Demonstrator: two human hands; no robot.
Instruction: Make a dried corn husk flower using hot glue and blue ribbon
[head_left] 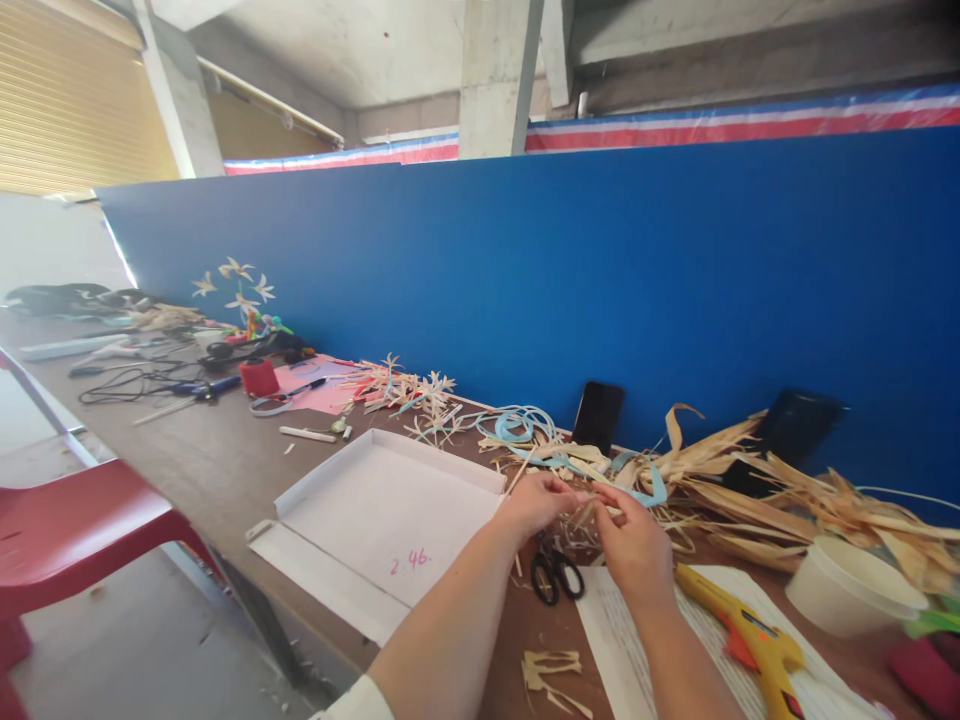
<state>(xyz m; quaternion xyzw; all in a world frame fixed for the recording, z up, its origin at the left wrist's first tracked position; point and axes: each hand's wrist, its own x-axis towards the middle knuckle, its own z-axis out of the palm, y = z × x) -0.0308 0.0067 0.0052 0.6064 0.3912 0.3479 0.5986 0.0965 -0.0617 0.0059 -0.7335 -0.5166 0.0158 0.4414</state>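
Observation:
My left hand (536, 503) and my right hand (634, 540) meet above the brown table (217, 465), both pinched on a thin dried husk strip (587, 508) held between them. Black-handled scissors (556, 575) lie just below my hands. A pile of dried corn husks (757, 490) spreads to the right behind my right hand. A yellow glue gun (750, 630) rests on a printed sheet (660, 655) by my right forearm.
A flattened white box lid (375, 520) marked with pink numbers lies left of my hands. A white bowl (851, 600) stands right. Two dark phones (596, 415) lean on the blue partition (600, 280). Husk flowers (240, 285), cables and a red chair (75, 530) are at the left.

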